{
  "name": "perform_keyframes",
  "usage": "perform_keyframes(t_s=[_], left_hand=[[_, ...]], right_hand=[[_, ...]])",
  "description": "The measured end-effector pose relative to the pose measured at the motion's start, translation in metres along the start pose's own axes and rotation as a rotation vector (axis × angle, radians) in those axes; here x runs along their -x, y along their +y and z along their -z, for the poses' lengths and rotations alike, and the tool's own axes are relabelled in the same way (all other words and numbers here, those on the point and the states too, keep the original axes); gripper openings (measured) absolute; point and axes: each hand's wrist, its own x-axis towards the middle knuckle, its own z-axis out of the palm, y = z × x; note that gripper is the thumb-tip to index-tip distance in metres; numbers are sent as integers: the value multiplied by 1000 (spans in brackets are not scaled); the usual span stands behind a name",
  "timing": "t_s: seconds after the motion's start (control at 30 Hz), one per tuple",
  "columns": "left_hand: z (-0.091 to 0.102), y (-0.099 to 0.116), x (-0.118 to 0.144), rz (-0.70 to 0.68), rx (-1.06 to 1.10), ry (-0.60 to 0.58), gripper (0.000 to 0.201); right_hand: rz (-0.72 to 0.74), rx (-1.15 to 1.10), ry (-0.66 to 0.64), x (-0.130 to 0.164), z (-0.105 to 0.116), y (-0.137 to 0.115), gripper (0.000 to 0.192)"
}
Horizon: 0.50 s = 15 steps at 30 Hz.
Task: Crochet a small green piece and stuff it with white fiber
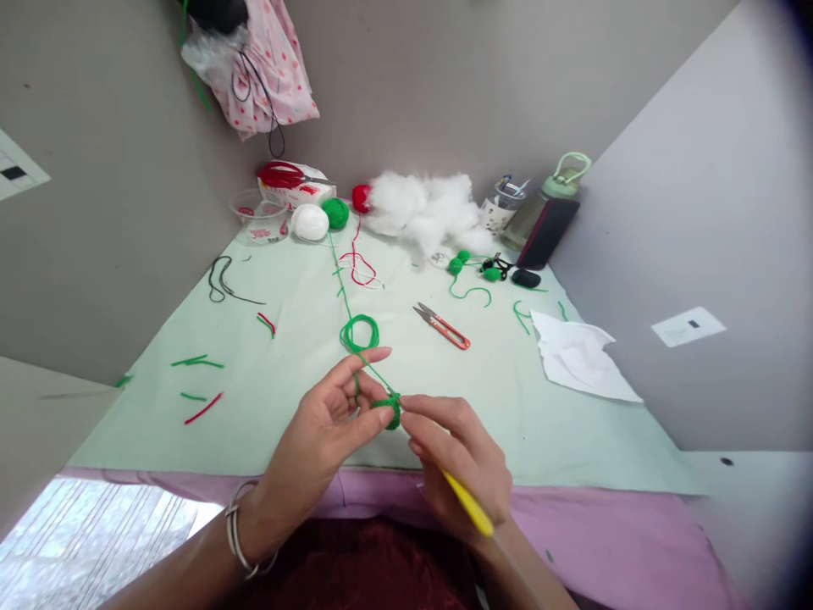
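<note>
Between thumb and fingers, my left hand [336,411] pinches a small green crochet piece [392,413]. Green yarn [374,369] runs over its raised index finger. My right hand [461,453] grips a crochet hook with a yellow handle [468,501], its tip meeting the piece's upper right edge. Just beyond my left hand lies a loose coil of green yarn [359,333], with a strand leading back to the green yarn ball [334,213]. Orange-handled thread snips [443,326] rest on the cloth past my right hand.
White stuffing [425,207], a white yarn ball [311,222], a red yarn ball [362,198] and a plastic tub [263,222] stand along the back. At right are a bottle [539,203], a phone [548,235], small green balls [456,265] and torn paper [581,360]. Yarn scraps [198,362] lie left.
</note>
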Motion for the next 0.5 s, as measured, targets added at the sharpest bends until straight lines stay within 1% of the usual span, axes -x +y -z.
perform_keyframes(t_s=[0.07, 0.1, 0.17, 0.23, 0.3, 0.37, 0.4, 0.43, 0.5], left_hand=[[-2, 2, 0, 48, 100, -21, 51], [-3, 4, 0, 99, 162, -45, 52], [-3, 7, -1, 217, 281, -89, 53], [-2, 10, -3, 269, 334, -89, 52], [1, 11, -5, 224, 317, -54, 49], [2, 11, -5, 149, 257, -52, 45], [2, 11, -4, 119, 221, -65, 44], [1, 10, -3, 98, 185, -81, 42], [0, 7, -1, 65, 119, -91, 40]], right_hand=[[60, 96, -27, 1, 2, -2, 37], [71, 116, -24, 2, 3, -3, 40], [40, 72, 17, 3, 4, -5, 41], [-66, -64, 88, 2, 4, -5, 35], [-226, -269, 172, -2, 3, -5, 30], [-369, -498, 235, -8, 1, -4, 27], [-415, -584, 237, -11, 0, -3, 25], [-431, -625, 218, -13, -1, -3, 23], [-434, -627, 151, -15, -3, -3, 21]])
